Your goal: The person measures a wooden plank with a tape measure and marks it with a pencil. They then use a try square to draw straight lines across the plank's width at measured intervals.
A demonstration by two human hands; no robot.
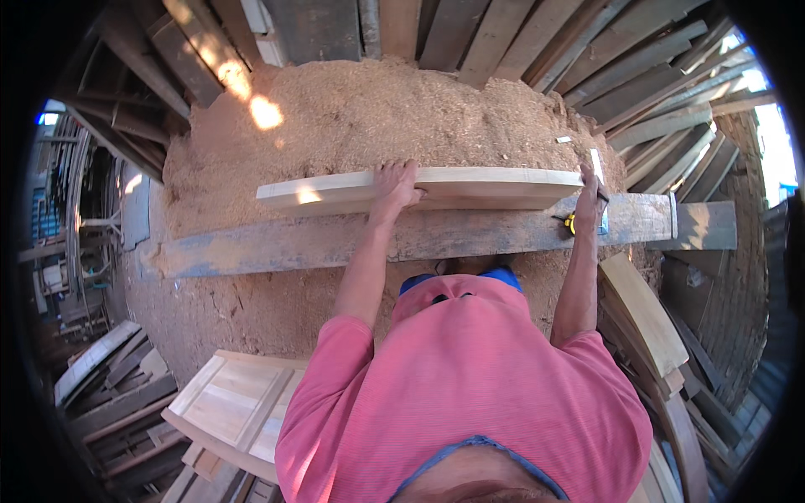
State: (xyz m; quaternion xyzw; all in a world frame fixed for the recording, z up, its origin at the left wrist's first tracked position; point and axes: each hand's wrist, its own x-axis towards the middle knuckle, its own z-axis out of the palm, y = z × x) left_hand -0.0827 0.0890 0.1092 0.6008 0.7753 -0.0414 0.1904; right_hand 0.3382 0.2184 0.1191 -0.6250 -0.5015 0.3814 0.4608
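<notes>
A long pale wooden board stands on its edge on a weathered thick plank. My left hand is closed over its top edge left of the middle, fingers on the far side and thumb on the near face. At the board's right end is my right hand, its fingers bent around a thin dark stick-like thing too small to name surely. A square with a pale blade and a blue part is beside that hand. Just left of my right wrist, a yellow and black tape measure lies on the plank.
Sawdust and shavings heap up beyond the plank. Many upright boards lean along the far side. A panelled pale wood piece lies at lower left, near stacked offcuts. More timber is piled close on my right.
</notes>
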